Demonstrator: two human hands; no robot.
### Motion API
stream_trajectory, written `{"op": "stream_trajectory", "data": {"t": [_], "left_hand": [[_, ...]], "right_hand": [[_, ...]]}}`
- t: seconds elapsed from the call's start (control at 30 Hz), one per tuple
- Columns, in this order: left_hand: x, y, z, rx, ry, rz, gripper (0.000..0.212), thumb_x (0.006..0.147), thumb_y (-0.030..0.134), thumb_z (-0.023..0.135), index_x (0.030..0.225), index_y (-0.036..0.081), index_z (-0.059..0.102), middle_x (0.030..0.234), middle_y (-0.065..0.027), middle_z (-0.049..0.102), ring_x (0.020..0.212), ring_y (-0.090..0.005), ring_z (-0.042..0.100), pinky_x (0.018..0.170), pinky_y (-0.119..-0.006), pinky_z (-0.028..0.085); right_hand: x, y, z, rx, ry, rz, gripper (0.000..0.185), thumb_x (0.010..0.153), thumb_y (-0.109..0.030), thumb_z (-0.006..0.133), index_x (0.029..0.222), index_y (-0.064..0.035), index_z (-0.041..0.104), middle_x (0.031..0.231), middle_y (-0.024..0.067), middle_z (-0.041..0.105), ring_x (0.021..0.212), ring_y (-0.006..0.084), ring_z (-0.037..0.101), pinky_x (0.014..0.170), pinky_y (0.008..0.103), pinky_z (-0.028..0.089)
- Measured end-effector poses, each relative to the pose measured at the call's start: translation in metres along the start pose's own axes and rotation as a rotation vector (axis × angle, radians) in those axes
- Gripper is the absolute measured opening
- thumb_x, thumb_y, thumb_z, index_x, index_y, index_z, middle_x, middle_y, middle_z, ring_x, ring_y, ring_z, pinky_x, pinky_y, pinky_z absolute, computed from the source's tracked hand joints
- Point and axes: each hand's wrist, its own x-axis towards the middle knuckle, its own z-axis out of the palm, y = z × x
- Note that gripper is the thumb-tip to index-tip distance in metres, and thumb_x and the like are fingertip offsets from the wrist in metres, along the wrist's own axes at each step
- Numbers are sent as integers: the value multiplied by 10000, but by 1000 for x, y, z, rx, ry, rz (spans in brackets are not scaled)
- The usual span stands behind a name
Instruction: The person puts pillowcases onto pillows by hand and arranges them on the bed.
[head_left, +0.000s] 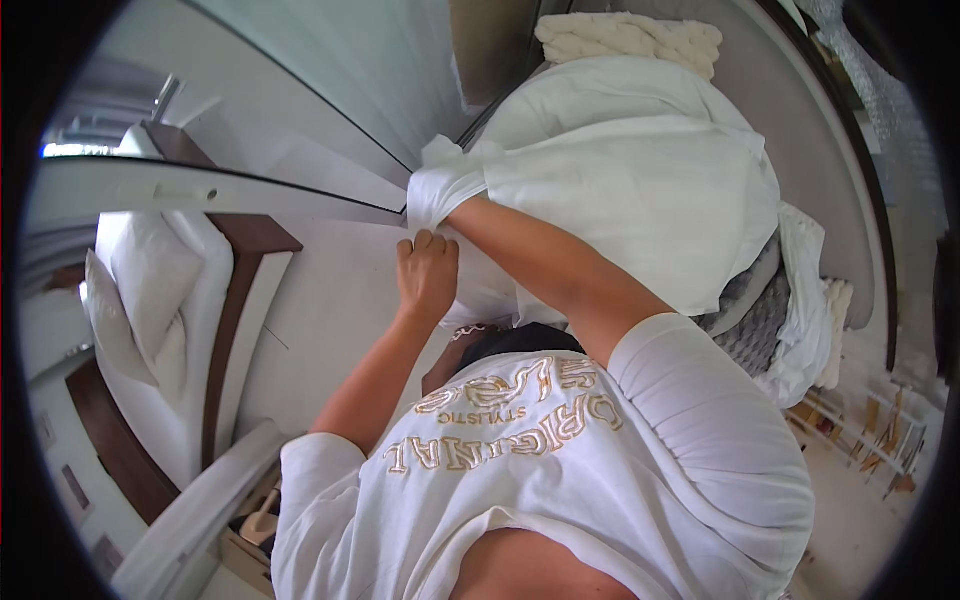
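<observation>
A white cloth (446, 180), perhaps a pillowcase or cover, is bunched around my right wrist. My right forearm (555, 259) reaches across to the left, and the cloth hides my right hand. Just below it, my left hand (427, 271) has its fingers curled on the cloth's lower edge. More white fabric (637, 195) spreads to the right of the bunched part, over a large rounded heap of white bedding (600, 94). What lies inside the cloth cannot be seen.
A cream chunky-knit piece (630, 41) lies beyond the bedding, and grey quilted fabric (757, 322) at its right. Mirrored panels (315, 45) stand at the upper left. Left is a bed with a brown frame (232, 315) and white pillows (154, 274). A box (244, 562) sits at lower left.
</observation>
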Motion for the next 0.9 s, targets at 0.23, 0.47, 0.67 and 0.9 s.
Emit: {"op": "stream_trajectory", "data": {"t": [0.23, 0.47, 0.67, 0.9], "left_hand": [[30, -28, 50, 219, 58, -131, 234, 787, 195, 537, 993, 92, 576, 921, -27, 529, 954, -196, 515, 897, -461, 324], [95, -40, 36, -61, 201, 193, 245, 783, 145, 532, 1014, 121, 613, 890, -19, 566, 946, -192, 551, 967, -506, 286], [117, -14, -25, -821, 109, 254, 268, 788, 146, 554, 1042, 83, 617, 1046, -66, 580, 1039, -241, 514, 993, -498, 266], [46, 68, -43, -935, 263, 357, 403, 645, 382, 752, 683, 12, 597, 1010, -203, 502, 990, -373, 436, 851, -427, 342]], "right_hand": [[-146, -19, -7, 184, 325, 52, 85, 740, -192, 577, 776, -130, 623, 744, 83, 642, 695, 293, 627, 619, 423, 480], [-314, -37, -69, 691, 763, -63, 139, 666, 53, 579, 735, -68, 583, 690, 59, 599, 563, 198, 567, 510, 293, 448], [-374, 25, -108, 626, 1431, 427, 102, 747, 24, 577, 815, -32, 626, 745, -23, 594, 646, 61, 523, 589, 200, 415], [-329, -16, -128, -307, 1060, -388, 281, 735, -360, 657, 802, -91, 607, 757, 35, 544, 782, 231, 565, 810, 407, 437]]}}
